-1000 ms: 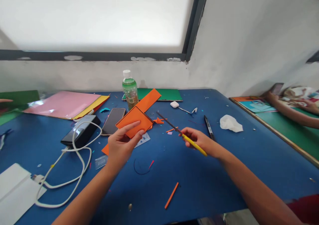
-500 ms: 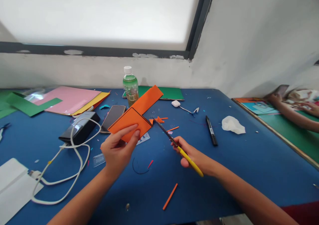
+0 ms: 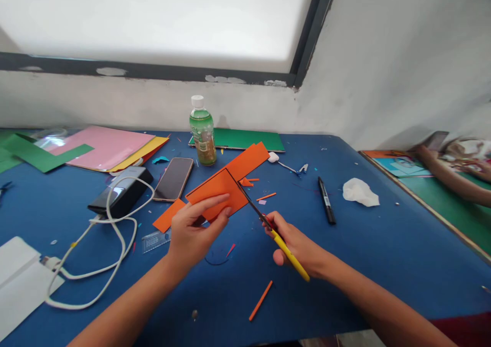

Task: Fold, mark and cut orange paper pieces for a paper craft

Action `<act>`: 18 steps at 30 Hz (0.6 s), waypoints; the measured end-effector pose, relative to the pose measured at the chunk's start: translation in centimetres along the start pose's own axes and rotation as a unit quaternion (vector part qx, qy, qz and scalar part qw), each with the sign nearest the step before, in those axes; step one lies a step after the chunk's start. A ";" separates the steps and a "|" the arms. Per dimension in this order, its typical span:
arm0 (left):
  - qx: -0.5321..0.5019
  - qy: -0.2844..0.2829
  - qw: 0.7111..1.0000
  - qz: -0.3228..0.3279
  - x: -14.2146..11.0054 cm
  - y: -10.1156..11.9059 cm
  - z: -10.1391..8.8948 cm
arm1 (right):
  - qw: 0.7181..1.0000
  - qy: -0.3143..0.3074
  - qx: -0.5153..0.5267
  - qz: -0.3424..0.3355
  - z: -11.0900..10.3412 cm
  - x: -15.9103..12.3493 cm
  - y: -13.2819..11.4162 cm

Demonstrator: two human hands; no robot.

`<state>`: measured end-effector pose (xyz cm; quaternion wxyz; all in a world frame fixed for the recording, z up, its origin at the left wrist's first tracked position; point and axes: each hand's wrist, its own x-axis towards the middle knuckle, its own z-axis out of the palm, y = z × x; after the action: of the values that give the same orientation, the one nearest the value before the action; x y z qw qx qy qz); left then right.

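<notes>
My left hand (image 3: pixel 199 226) pinches a piece of orange paper (image 3: pixel 218 188) between thumb and fingers, holding it above the table. Black lines run along its upper edges, and a longer orange strip shows behind it. In my right hand (image 3: pixel 293 239) is a pair of scissors (image 3: pixel 286 250) with yellow handles. Their dark blades lie along the black line at the paper's right side. Whether the blades are parted cannot be made out. Small orange scraps (image 3: pixel 246 182) lie on the table beyond the blades.
A green-labelled bottle (image 3: pixel 203 137), a phone (image 3: pixel 174 179) and a black power bank (image 3: pixel 121 192) with a white cable stand behind and left. A black marker (image 3: pixel 326 200) and crumpled tissue (image 3: pixel 360 192) lie right. Another person's arm (image 3: pixel 448 170) rests at a green table.
My left hand has carried the orange paper right and turned it, so its lined edge now meets the scissor blades. The orange strip's lower end has come into view. My right hand barely moved.
</notes>
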<state>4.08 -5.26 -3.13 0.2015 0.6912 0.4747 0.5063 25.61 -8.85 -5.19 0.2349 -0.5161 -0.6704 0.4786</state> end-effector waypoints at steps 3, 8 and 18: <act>0.004 0.004 1.000 0.007 0.1 0.0 0.1 | 1.000 -0.003 0.021 -0.003 0.2 0.0 0.5; 0.011 0.025 0.999 0.042 0.1 -0.1 0.2 | 1.000 -0.001 0.018 -0.019 0.3 0.1 0.7; 0.012 0.032 0.997 0.067 0.1 -0.1 0.3 | 0.999 -0.013 0.030 -0.019 0.4 0.0 0.8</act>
<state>4.26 -5.04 -3.24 0.1431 0.7072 0.4397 0.5349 25.61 -8.99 -6.04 0.2512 -0.4898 -0.6681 0.5007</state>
